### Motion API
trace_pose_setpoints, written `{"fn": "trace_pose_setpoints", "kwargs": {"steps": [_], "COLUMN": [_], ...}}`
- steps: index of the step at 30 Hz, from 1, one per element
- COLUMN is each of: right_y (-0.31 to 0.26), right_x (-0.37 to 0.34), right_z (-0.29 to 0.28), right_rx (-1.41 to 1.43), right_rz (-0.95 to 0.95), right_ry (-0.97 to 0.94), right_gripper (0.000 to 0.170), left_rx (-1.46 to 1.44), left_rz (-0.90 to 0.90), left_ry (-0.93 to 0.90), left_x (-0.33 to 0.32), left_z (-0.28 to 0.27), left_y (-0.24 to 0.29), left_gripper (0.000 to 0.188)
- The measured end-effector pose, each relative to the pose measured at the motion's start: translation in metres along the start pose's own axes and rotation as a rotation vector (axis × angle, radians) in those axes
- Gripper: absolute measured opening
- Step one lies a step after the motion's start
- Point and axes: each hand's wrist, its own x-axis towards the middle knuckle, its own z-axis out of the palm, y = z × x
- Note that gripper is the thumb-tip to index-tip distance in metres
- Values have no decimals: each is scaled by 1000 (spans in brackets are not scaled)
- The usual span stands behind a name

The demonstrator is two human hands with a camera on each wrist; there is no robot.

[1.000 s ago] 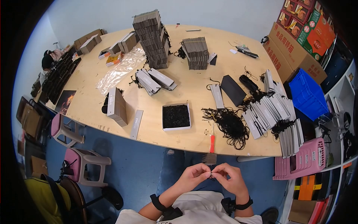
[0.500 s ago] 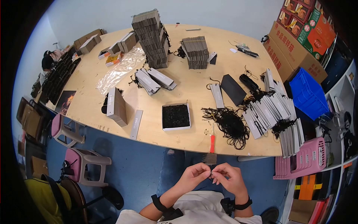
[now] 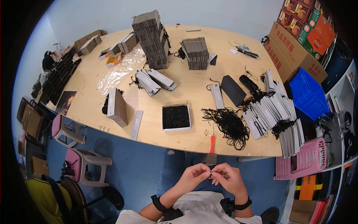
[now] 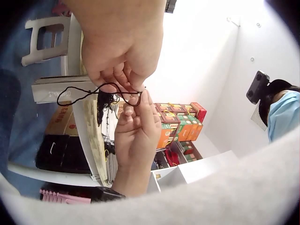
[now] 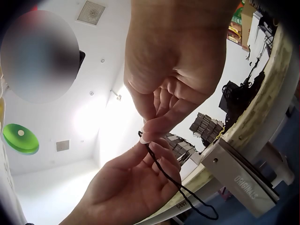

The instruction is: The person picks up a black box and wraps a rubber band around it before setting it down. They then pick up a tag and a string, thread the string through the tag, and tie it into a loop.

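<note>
A thin black cord [image 5: 161,168] forms a loop between my two hands, held close in front of the body below the table edge. My left hand [image 3: 194,177] pinches it between thumb and forefinger. Fingertip to fingertip with it, my right hand [image 3: 230,180] pinches the cord's end, where a small knot or crossing shows in the left wrist view. The long loop hangs from the fingers past the left hand. Just beyond the hands, below the table edge, is a stack of grey tags [image 3: 209,159], one printed ORIGINALS in the right wrist view.
On the table [image 3: 175,143] lie a white box of black pieces [image 3: 176,116], a red-handled tool [image 3: 212,143], a tangle of black cords [image 3: 229,127] and many grey tags [image 3: 264,114]. A tall tag stack [image 3: 151,41] stands behind. A blue crate [image 3: 308,95] is at right.
Both hands stay in almost the same place, fingertips together. The right hand's lower fingers have spread slightly, and its fingertips have shifted a little at the cord.
</note>
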Motion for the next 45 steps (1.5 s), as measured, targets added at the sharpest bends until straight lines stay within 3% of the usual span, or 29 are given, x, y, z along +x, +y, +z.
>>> {"fn": "trace_pose_setpoints", "kwargs": {"steps": [38,45], "right_y": [12,7], "right_x": [0,3], "right_z": [-2,-16], "right_rx": [60,176], "right_rz": [17,23], "right_ry": [16,-182], "right_gripper": [8,12], "left_rx": [53,42], "left_rz": [-21,-90], "left_ry": [-29,-180], "left_x": [3,2], "left_z": [6,2], "left_y": [8,13], "left_gripper": [9,13]}}
